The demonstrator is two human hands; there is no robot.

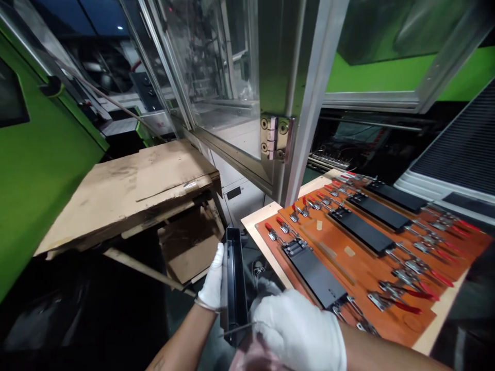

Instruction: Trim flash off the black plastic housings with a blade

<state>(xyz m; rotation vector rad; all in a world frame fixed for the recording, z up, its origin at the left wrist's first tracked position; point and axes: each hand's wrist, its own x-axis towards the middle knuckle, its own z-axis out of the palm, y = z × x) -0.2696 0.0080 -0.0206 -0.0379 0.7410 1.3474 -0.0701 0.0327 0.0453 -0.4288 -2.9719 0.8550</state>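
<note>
My left hand (213, 278), in a white glove, grips the side of a long, narrow black plastic tray (236, 278) with raised walls. The tray is tilted, its open side facing me and its far end pointing away. Close by on the right, my gloved right hand (297, 327) is closed at the tray's near end and slightly blurred. A thin blade-like strip (240, 330) runs from its fingers across that end; its handle is hidden. Under the right hand shows something pink (255, 355), which I cannot make out.
An orange fixture board (336, 239) with several red-handled toggle clamps (410, 263) and flat black panels (317, 273) lies at right. Cardboard (143, 170) covers a table at left. A metal-framed clear door with a hinge (276, 138) stands ahead, between green machines (50, 170).
</note>
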